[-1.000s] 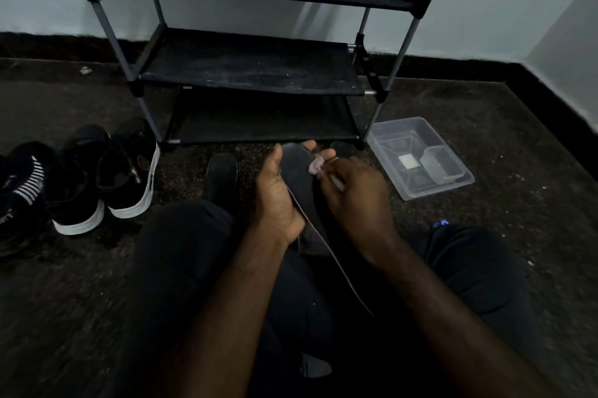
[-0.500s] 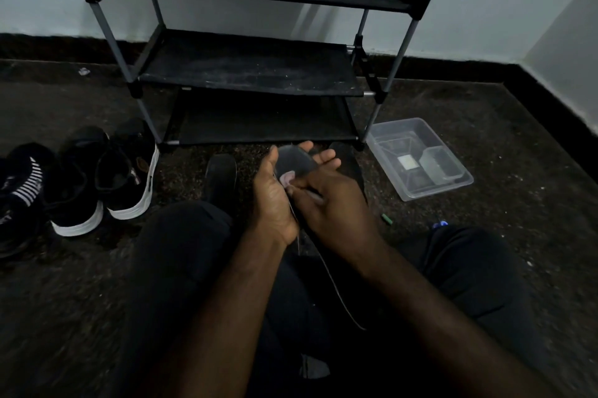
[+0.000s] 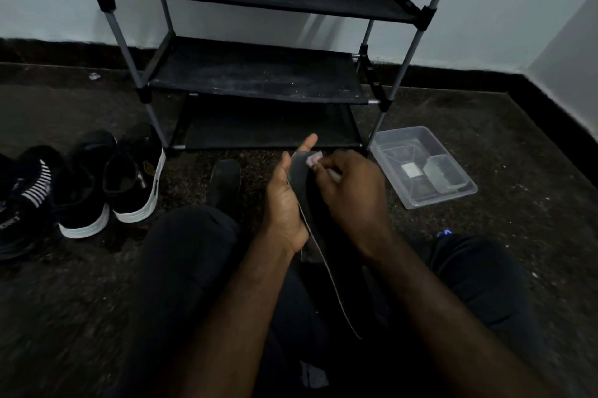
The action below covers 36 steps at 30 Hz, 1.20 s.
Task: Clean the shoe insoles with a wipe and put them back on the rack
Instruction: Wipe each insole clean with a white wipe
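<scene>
Head view shows the insole (image 3: 298,171) held over the person's lap, turned nearly edge-on, its toe end up and its heel end running down between the forearms. The left hand (image 3: 284,203) holds it from the left side, palm against its back and thumb raised past the tip. The right hand (image 3: 352,193) has its fingers curled and pinches a small pale wipe (image 3: 314,158), pressed on the insole's top face close to the toe.

Wiping looks to be under way at the toe end; whether the rest of this face has been done cannot be told in the dim light. No insole lies on the shelves of the rack (image 3: 259,73) that show, so the putting back is left to do.

Just left of the hands a dark flat shape (image 3: 225,182) lies on the floor (image 3: 485,138); it may be a second insole, but that is unclear. Further left stand black shoes with white soles (image 3: 129,184), near the rack's front leg. Right of the hands sits a clear plastic container (image 3: 420,201), near the rack's other front leg, with smaller pieces inside it.
</scene>
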Motion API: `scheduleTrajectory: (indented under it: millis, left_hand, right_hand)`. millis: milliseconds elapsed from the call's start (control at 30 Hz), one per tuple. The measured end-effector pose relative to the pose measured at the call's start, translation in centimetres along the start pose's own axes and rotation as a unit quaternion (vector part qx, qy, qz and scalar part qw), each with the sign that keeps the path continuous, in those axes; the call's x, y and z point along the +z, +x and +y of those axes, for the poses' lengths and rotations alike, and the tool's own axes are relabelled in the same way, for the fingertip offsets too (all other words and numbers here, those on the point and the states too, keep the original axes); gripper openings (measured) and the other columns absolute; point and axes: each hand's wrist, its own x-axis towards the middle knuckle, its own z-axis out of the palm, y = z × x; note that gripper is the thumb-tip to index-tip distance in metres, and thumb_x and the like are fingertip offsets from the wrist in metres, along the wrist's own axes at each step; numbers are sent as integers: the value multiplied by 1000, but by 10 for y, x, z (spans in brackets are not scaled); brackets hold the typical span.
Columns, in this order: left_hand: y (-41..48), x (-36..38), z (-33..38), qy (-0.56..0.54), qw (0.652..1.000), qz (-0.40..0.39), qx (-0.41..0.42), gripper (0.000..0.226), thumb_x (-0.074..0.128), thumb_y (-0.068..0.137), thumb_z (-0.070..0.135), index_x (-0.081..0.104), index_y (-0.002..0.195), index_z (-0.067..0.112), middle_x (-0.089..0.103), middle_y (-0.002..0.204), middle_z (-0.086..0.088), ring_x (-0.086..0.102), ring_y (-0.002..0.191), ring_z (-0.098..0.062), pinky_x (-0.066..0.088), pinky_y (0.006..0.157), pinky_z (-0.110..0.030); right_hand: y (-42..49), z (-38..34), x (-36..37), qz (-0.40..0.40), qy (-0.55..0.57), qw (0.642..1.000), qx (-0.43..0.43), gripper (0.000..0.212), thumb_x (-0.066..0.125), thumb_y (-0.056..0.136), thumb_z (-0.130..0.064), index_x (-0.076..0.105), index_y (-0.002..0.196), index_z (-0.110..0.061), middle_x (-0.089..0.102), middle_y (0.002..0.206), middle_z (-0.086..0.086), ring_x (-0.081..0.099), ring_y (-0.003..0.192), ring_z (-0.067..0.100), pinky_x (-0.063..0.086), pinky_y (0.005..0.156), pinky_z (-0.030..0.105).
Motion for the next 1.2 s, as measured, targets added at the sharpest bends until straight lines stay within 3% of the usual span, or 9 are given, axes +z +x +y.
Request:
scheduleTrajectory:
  millis: [167,300,433,567,700,767,867,1033,1200]
  left_hand:
    - [-1,-2,5,2,1000,-5,6,51,26,101,45,51,139,21,61,127,-25,59,118,-32,40,108,-45]
    - [-3,1,4,16,1000,-2,14,50,29,101,43,50,140,20,56,138,-17,54,126,-30,35,113,-46]
    - [-2,0,5,33,999,1,21,53,22,103,46,48,142,20,59,133,-20,56,124,-29,41,109,-41]
    - [-2,3,4,42,999,9,10,60,20,101,56,45,144,23,61,132,-14,59,122,-25,41,108,-41]
    - [1,-1,4,27,999,26,19,66,18,97,61,48,142,22,59,134,-17,57,124,-28,37,112,-46]
    - [0,1,6,19,1000,23,7,68,17,96,64,49,141,22,59,135,-17,56,125,-29,37,111,-45]
    - [-3,5,6,21,999,19,-16,68,19,97,64,48,141,21,59,135,-14,57,124,-25,39,110,-42]
    - [1,-2,6,3,999,47,-15,73,21,95,67,53,137,16,65,123,-23,63,115,-32,41,108,-47]
    - [2,-5,8,8,999,45,5,78,16,92,71,53,136,19,67,113,-26,66,103,-35,46,101,-49]
  right_hand:
    - [-7,-21,2,-80,32,991,-103,15,62,91,-28,73,100,-23,69,93,-3,63,84,12,52,74,34]
    - [8,-12,-1,-11,-1,1000,-29,19,60,92,-35,74,98,-23,66,91,-2,62,80,14,52,73,37]
    - [0,-26,4,-59,5,993,-100,18,60,92,-27,74,101,-20,66,92,0,62,82,15,49,71,32]
    - [11,-14,2,-16,-19,999,-42,17,61,91,-29,73,100,-22,65,89,0,62,79,16,50,70,34]
    - [1,-25,3,-53,-9,992,-114,16,61,92,-26,74,99,-19,66,89,2,62,79,17,48,68,31]
    - [4,-21,2,-44,-12,994,-100,16,61,92,-28,73,99,-20,65,88,1,61,78,16,49,68,31]
    - [12,-10,1,-17,-20,999,-42,15,60,92,-30,71,94,-21,63,86,0,60,78,16,51,70,38]
    - [-5,-19,4,-82,-8,990,-118,16,62,91,-23,73,99,-17,69,94,3,63,84,19,52,73,36]
    - [-18,-16,-5,-127,52,981,-134,18,61,89,-25,75,98,-17,71,93,2,64,83,14,53,73,35]
